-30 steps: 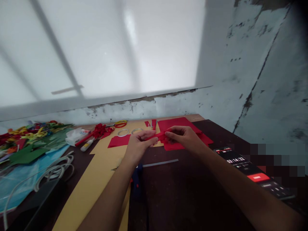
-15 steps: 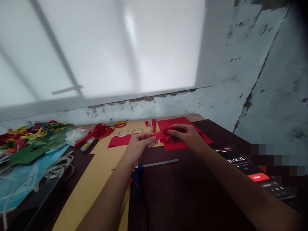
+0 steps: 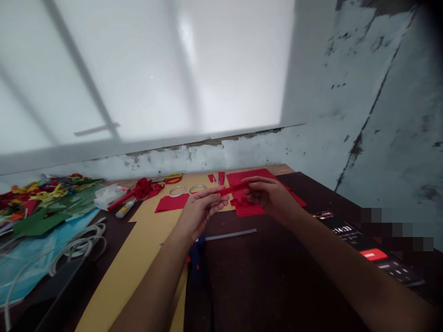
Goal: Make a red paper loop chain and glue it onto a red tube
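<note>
A narrow red strip (image 3: pixel 235 188), paper or felt, is stretched between my hands above the table. My left hand (image 3: pixel 204 205) pinches its left end between thumb and fingers. The right end is gripped by my right hand (image 3: pixel 268 193), whose fingertips partly hide it. Under the strip lie a small curled red piece (image 3: pixel 239 202) and a large red sheet (image 3: pixel 249 211). Below my left hand, partly covered by the wrist, is a blue glue gun (image 3: pixel 196 265) with a clear glue stick (image 3: pixel 231 234) beside it.
Two silver rings (image 3: pixel 177 191), scissors with yellow-red handles (image 3: pixel 173 178) and red pieces (image 3: pixel 171 203) lie on tan paper (image 3: pixel 138 249). Left are a glue bottle (image 3: pixel 124 209), white cable (image 3: pixel 78 244) and colourful scraps (image 3: pixel 41 193). A phone (image 3: pixel 367 249) lies right.
The red strip has turned from showing its flat face to a thinner edge. My left fingers have loosened and spread a little below it. Both hands stay in nearly the same place.
</note>
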A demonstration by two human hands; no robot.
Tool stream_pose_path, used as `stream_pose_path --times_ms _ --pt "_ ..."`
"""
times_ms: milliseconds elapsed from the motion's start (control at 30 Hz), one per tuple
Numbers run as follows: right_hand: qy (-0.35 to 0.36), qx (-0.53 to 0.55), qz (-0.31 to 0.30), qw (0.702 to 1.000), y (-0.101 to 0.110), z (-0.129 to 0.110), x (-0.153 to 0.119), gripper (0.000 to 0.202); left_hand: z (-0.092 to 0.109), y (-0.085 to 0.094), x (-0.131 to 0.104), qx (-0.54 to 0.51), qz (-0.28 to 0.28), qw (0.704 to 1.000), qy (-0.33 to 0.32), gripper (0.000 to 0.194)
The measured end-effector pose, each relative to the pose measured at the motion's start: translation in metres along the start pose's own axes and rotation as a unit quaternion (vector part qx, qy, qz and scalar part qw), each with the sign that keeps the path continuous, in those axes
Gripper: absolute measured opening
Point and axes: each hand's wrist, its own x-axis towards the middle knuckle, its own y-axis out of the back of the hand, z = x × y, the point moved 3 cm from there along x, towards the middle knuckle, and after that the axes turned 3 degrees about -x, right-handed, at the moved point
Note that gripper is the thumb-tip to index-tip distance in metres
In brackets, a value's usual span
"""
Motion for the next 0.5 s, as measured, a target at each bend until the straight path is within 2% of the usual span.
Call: stream_pose_path --times_ms 100,167,267,367,500 --pt "-0.020 0.024 -0.017 0.999 0.0013 -0.0009 0.0004 0.019 0.0006 -0.0005 -0.0004 0.004 -0.011 1.000 -0.019 0.025" --pt "-0.008 0.008 -0.017 1.000 0.0026 -0.0011 0.0012 0.020 0.0014 -0.0007 -0.0005 0.030 -0.005 0.998 -0.046 0.025" --pt "0.037 -0.074 -0.003 0.997 0.0041 -0.0014 0.0019 0.023 0.0030 -0.0010 -0.0005 0.106 0.020 0.991 -0.082 0.026" --pt "0.093 -0.188 0.012 0.978 0.0042 -0.0027 0.0014 0.028 0.0047 -0.0013 -0.0009 0.170 0.039 0.979 -0.106 0.031" --pt "0.137 -0.267 0.006 0.954 0.0036 -0.0041 0.0007 0.029 0.0051 -0.0003 -0.0015 0.185 0.053 0.974 -0.119 0.032"
